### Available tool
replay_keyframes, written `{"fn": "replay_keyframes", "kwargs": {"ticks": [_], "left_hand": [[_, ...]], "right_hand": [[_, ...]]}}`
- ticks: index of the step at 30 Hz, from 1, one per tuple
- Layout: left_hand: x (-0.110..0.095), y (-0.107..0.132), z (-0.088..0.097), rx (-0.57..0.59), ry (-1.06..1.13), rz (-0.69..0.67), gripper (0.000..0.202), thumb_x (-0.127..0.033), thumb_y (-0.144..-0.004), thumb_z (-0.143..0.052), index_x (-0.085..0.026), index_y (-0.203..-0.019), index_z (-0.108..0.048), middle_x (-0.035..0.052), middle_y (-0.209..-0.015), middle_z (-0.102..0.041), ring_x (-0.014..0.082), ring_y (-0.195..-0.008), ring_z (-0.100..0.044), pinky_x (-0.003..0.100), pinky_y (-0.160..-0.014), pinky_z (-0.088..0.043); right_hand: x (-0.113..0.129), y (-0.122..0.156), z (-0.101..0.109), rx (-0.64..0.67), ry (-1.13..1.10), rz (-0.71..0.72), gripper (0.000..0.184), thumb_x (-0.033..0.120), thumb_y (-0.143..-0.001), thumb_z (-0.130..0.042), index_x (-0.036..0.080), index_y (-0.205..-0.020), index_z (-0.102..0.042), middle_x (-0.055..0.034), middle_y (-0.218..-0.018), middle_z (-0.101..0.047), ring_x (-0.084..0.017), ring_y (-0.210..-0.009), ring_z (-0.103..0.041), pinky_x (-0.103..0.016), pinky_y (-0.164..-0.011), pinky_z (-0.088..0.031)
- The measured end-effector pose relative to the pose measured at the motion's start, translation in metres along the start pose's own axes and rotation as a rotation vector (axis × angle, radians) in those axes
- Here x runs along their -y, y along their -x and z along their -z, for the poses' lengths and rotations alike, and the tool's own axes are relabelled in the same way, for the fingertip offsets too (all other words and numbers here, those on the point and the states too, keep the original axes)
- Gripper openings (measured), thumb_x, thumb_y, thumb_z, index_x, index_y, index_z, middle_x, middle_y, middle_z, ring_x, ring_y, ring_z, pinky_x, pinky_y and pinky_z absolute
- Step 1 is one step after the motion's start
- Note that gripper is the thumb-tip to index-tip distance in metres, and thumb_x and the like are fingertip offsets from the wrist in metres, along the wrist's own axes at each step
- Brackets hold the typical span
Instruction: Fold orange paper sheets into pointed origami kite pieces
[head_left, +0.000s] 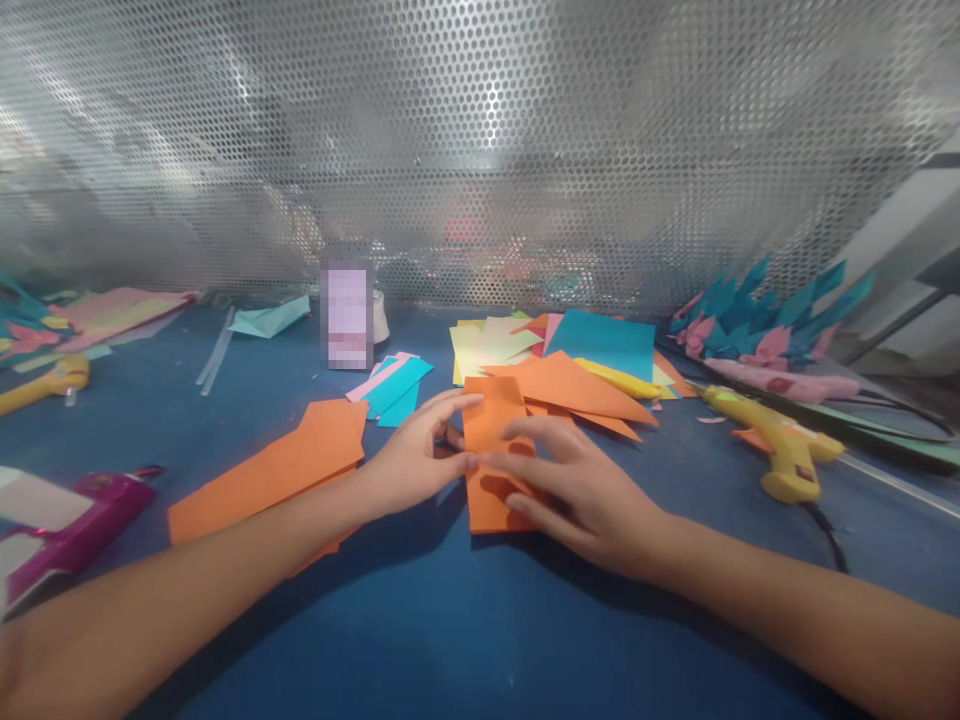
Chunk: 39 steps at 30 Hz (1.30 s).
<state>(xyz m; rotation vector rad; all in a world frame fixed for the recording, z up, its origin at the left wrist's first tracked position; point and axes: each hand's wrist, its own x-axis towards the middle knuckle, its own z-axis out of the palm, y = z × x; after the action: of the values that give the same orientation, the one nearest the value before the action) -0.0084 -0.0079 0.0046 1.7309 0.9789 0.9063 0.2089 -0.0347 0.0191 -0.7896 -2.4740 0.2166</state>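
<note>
An orange folded paper strip [491,420] lies on the blue table [420,620] in front of me. My left hand [416,455] rests at its left edge, fingers stretched over the paper and thumb tucked against it. My right hand [577,485] lies flat on the strip's lower right part, fingers spread and pressing it down. A larger orange sheet [277,470] sits just left of my left wrist.
A stack of orange, yellow and teal papers [570,360] lies behind the strip. A yellow glue gun [780,445] is at the right, a magenta one [75,525] at the left. Teal and pink paper pieces [757,320] line the right. Perforated metal wall [480,150] stands behind.
</note>
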Motion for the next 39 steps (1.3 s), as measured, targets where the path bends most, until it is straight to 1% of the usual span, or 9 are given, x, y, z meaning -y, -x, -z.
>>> {"fn": "replay_keyframes", "kwargs": {"ticks": [3,10,14,17,23,28,31,35,39], "left_hand": [[-0.004,-0.001,-0.001,-0.052,0.096,0.034,0.055,-0.017,-0.072,-0.065,-0.024,-0.125,-0.051,0.0096,-0.138,-0.034,0.0078,-0.075,-0.05,0.025,-0.068,-0.05],[-0.005,0.002,-0.001,-0.077,0.13,-0.005,0.056,-0.017,-0.075,-0.065,-0.027,-0.128,-0.048,0.0073,-0.135,-0.037,0.0088,-0.079,-0.052,0.025,-0.071,-0.05],[-0.003,0.002,-0.001,-0.072,0.143,-0.011,0.058,-0.017,-0.077,-0.065,-0.028,-0.13,-0.046,0.0074,-0.141,-0.033,0.0101,-0.084,-0.053,0.027,-0.076,-0.051],[-0.002,0.002,-0.001,-0.063,0.154,-0.018,0.058,-0.016,-0.077,-0.065,-0.029,-0.13,-0.045,0.0068,-0.144,-0.03,0.0109,-0.087,-0.054,0.029,-0.078,-0.051],[-0.004,0.003,-0.002,-0.033,0.145,-0.026,0.059,-0.015,-0.077,-0.064,-0.032,-0.13,-0.045,0.0051,-0.144,-0.028,0.0117,-0.087,-0.053,0.026,-0.071,-0.053],[-0.007,0.005,-0.005,-0.015,0.148,0.045,0.069,-0.015,-0.07,-0.069,-0.028,-0.132,-0.042,0.0094,-0.144,-0.024,0.0126,-0.082,-0.053,0.028,-0.064,-0.055],[-0.01,0.006,-0.006,0.01,0.14,0.116,0.076,-0.015,-0.068,-0.07,-0.026,-0.136,-0.036,0.0131,-0.138,-0.032,0.0132,-0.079,-0.054,0.03,-0.063,-0.056],[-0.012,0.006,-0.005,0.027,0.132,0.131,0.077,-0.014,-0.068,-0.069,-0.026,-0.136,-0.035,0.0126,-0.132,-0.039,0.0133,-0.078,-0.055,0.03,-0.064,-0.056],[-0.01,0.006,-0.004,0.042,0.144,0.117,0.076,-0.014,-0.069,-0.069,-0.028,-0.136,-0.035,0.0113,-0.138,-0.033,0.0124,-0.079,-0.055,0.031,-0.065,-0.056]], "right_hand": [[-0.004,0.001,-0.004,-0.202,-0.159,-0.224,0.034,0.031,-0.088,-0.054,0.023,-0.121,-0.046,-0.0106,-0.117,-0.049,-0.024,-0.108,-0.05,-0.044,-0.092,-0.046],[-0.012,-0.003,-0.016,-0.274,-0.618,-0.47,0.043,0.04,-0.08,-0.062,0.024,-0.11,-0.035,-0.0094,-0.116,-0.043,-0.015,-0.084,-0.056,-0.036,-0.074,-0.055],[-0.012,-0.006,-0.013,-0.208,-0.866,-0.598,0.054,0.041,-0.075,-0.068,0.025,-0.111,-0.03,-0.0036,-0.099,-0.053,-0.011,-0.068,-0.058,-0.03,-0.063,-0.053],[-0.007,-0.009,-0.008,-0.132,-1.041,-0.658,0.065,0.038,-0.075,-0.069,0.025,-0.12,-0.025,0.0026,-0.081,-0.059,-0.014,-0.066,-0.062,-0.03,-0.064,-0.053],[-0.002,-0.01,-0.004,-0.111,-1.167,-0.696,0.088,0.028,-0.07,-0.074,0.026,-0.135,-0.014,-0.0003,-0.09,-0.066,-0.019,-0.085,-0.067,-0.034,-0.077,-0.054],[-0.005,-0.009,-0.007,-0.125,-1.156,-0.678,0.091,0.026,-0.069,-0.075,0.024,-0.137,-0.014,-0.0078,-0.104,-0.067,-0.022,-0.09,-0.068,-0.038,-0.081,-0.054],[-0.005,-0.009,-0.008,-0.129,-1.142,-0.664,0.091,0.026,-0.069,-0.074,0.023,-0.137,-0.015,-0.0085,-0.103,-0.068,-0.022,-0.087,-0.069,-0.039,-0.078,-0.055],[-0.005,-0.008,-0.007,-0.129,-1.162,-0.666,0.091,0.025,-0.068,-0.074,0.024,-0.137,-0.015,-0.0085,-0.104,-0.069,-0.023,-0.089,-0.069,-0.04,-0.08,-0.055],[-0.004,-0.009,-0.007,-0.126,-1.173,-0.673,0.092,0.025,-0.067,-0.075,0.023,-0.137,-0.014,-0.0094,-0.104,-0.069,-0.024,-0.09,-0.069,-0.041,-0.081,-0.055]]}}
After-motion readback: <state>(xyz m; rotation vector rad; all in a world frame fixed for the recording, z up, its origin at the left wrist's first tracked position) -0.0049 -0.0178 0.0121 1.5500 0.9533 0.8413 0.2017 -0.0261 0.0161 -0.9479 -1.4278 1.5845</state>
